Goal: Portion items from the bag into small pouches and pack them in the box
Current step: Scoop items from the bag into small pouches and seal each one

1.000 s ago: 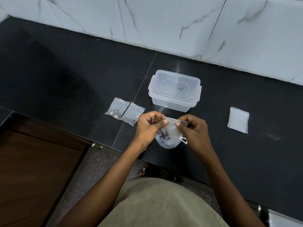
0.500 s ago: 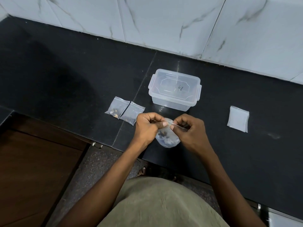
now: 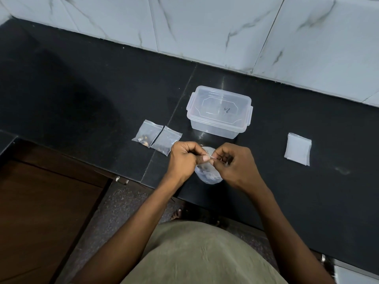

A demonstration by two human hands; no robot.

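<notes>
A: What has changed for you since a second ago?

B: Your two hands have closed in on each other. A second ago they held the mouth of the clear bag (image 3: 207,174) stretched wide between them; now your left hand (image 3: 184,160) and right hand (image 3: 235,165) nearly meet, and the bag's top edge is gathered into a short pinch. The bag has also bunched into a rounder shape, hanging below your knuckles with dark pieces showing through its lower part.

A: And how are your hands set?

B: Both are curled, knuckles up. Your left thumb and forefinger clasp the bag's top edge from the 9 o'clock side, your right thumb and forefinger from 3 o'clock. The rest of each hand's fingers are folded into the palm. Both forearms reach in from 6 o'clock, over the front edge of the black counter (image 3: 82,89).

A: Where does everything else lie?

B: The clear lidded box (image 3: 219,111) sits at 12 o'clock from your hands, close by, lid on. Two small pouches (image 3: 156,137) lie side by side, touching, at 10 o'clock; both hold a little dark material. The stack of empty pouches (image 3: 297,151) rests well apart at 3 o'clock
</notes>
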